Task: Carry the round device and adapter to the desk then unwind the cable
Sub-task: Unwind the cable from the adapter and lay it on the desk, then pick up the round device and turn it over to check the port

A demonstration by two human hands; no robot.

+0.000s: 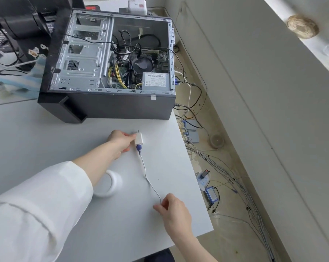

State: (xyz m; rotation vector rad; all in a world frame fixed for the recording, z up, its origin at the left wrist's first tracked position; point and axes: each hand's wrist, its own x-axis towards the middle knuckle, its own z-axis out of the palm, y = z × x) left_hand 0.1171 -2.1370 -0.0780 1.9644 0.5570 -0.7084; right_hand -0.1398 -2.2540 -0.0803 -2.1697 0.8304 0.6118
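Hands [120, 140] [174, 208] stretch cable [146, 176] between open computer case [110, 59] and round device [108, 183].

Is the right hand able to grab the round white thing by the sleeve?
Probably not right away: the right hand is pinching the thin white cable, and the left forearm partly covers the round white device.

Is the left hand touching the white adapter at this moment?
Touching. The head view shows the left hand with its fingertips pinched on the side of the white adapter, no gap between them, above the desk.
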